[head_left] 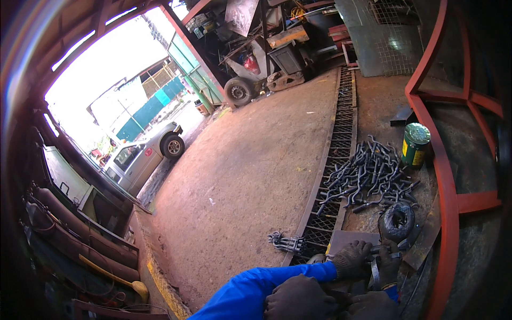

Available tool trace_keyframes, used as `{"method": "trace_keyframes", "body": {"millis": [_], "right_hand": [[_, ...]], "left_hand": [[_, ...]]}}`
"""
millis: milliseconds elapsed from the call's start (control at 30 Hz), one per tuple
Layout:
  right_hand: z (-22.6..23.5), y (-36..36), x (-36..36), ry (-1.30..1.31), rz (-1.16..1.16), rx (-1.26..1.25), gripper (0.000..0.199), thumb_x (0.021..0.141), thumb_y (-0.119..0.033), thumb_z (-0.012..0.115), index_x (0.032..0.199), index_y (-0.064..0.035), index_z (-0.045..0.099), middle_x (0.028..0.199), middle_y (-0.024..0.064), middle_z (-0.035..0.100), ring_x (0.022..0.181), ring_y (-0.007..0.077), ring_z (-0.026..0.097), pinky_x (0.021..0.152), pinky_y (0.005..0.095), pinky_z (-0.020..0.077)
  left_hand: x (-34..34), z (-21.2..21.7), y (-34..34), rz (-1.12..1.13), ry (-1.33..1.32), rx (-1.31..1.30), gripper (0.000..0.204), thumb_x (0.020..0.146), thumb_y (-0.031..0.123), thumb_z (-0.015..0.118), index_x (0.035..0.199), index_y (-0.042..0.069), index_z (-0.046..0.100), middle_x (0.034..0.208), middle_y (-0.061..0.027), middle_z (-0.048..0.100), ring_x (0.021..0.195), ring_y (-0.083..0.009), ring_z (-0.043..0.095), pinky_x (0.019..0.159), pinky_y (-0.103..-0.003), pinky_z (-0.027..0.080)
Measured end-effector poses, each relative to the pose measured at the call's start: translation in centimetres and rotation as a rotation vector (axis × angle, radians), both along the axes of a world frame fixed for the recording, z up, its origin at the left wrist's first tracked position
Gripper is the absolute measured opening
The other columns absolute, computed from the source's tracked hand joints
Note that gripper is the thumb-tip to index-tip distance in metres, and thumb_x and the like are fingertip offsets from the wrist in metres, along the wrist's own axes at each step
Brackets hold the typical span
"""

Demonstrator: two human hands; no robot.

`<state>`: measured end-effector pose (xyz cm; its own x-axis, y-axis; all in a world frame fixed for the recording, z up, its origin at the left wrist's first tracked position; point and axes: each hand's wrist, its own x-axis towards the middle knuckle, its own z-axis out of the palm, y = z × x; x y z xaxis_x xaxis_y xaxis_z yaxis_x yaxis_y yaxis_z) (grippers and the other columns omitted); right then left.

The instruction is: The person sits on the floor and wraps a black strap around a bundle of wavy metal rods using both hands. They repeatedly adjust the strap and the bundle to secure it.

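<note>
At the lower right, my left hand (352,258), in a dark work glove, has its fingers curled round the end of a short dark metal rod (375,249). Close beside it, my right hand (389,260), gloved too, is closed; what its fingers hold is too small and dark to tell. A pale flat strip (375,273) shows between the hands. Just beyond lies a coil of dark wire (397,222). Farther off is a heap of bent metal rods (370,173). To the left, a bundle of such rods (288,242) lies across the grating's edge.
A long floor grating (336,154) runs away from me. A green and yellow can (415,145) stands by a red steel frame (448,181) on the right. Gas cylinders (80,234) lie at the left. A pickup (141,160) and a wheel (238,92) are farther off.
</note>
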<state>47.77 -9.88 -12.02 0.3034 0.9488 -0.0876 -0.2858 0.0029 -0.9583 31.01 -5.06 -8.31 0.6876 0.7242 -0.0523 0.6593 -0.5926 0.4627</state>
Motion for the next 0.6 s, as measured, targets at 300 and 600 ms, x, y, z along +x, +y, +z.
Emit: {"method": "trace_keyframes", "body": {"millis": [300,600], "right_hand": [[-1.4,0.4,0.5,-0.230,-0.009,0.026,0.015,0.092,-0.013,0.063,0.106,-0.0069,0.063,0.093,-0.0013,0.059,0.080,0.0094,0.055,0.070,0.0273,0.0470],[-2.5,0.3,1.0,-0.088,0.055,0.049,0.014,0.092,-0.013,0.061,0.103,-0.0052,0.064,0.095,0.0010,0.059,0.087,0.0106,0.054,0.078,0.0298,0.0463]], "left_hand": [[0.6,-0.7,0.2,-0.049,0.131,0.001,0.078,0.069,0.045,0.076,0.126,-0.001,0.048,0.113,-0.0208,0.058,0.104,-0.0392,0.058,0.087,-0.050,0.047],[0.1,-0.4,-0.2,0.010,0.057,-0.002,0.082,0.069,0.047,0.077,0.128,-0.002,0.047,0.115,-0.0231,0.058,0.106,-0.0397,0.057,0.089,-0.051,0.047]]}}
